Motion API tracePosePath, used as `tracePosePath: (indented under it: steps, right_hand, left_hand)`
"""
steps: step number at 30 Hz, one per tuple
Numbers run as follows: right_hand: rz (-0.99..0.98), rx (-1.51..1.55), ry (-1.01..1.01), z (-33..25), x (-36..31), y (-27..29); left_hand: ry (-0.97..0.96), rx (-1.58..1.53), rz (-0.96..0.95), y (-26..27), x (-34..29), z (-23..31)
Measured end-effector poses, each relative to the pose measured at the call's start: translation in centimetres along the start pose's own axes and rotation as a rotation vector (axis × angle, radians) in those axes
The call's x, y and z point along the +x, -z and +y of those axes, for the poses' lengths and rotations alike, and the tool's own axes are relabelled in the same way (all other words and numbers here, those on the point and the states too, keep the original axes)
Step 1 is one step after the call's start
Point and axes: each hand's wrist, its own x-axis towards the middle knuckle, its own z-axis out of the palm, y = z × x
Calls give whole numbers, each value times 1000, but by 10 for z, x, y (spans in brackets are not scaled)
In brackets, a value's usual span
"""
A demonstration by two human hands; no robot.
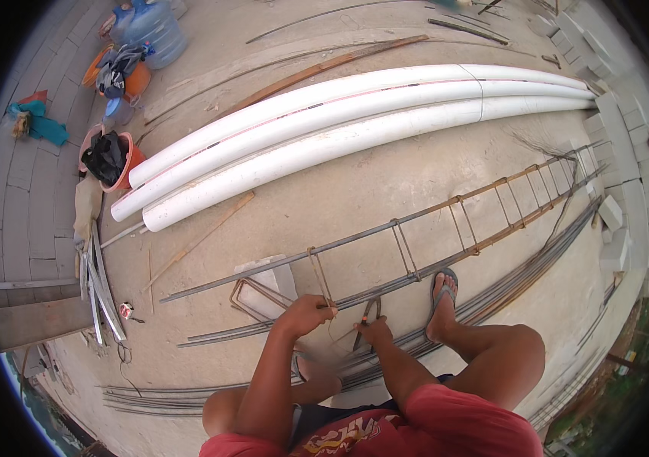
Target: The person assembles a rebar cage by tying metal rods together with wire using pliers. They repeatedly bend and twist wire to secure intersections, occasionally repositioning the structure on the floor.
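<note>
Left hand (309,314) pinches the lower end of a rusty stirrup (320,274); right hand (375,332) grips pincers (364,324), by the rebar cage (425,211) at centre frame. Tying seems underway; next probably calls for twisting the tie wire (330,328).

Head view: left fisheye of a side-by-side pair, worn on the head, looking steeply down and forward. Red shirt (461,423) closest at lower edge; rebar frame (457,199) at middle range; white pipes (355,108) farther off across the floor (385,179). Straight edges bow toward the dark rim.
</note>
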Motion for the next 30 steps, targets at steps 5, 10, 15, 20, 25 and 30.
tracePosePath:
  steps: [5, 10, 15, 20, 25, 30]
  right_hand:
    - [129, -8, 46, -5, 38, 9]
    - [117, -31, 199, 20, 38, 1]
    - [50, 482, 164, 49, 60, 14]
    - [117, 956, 71, 28, -6, 85]
    - [325, 1122, 233, 33, -58, 152]
    - [493, 932, 486, 51, -83, 233]
  left_hand:
    - [-68, -72, -101, 12, 27, 17]
    - [-80, -28, -108, 10, 16, 3]
    - [-110, 39, -5, 1, 20, 11]
    - [-193, 50, 145, -8, 27, -9]
    - [-224, 309, 430, -26, 23, -14]
    - [-278, 434, 524, -52, 3, -19]
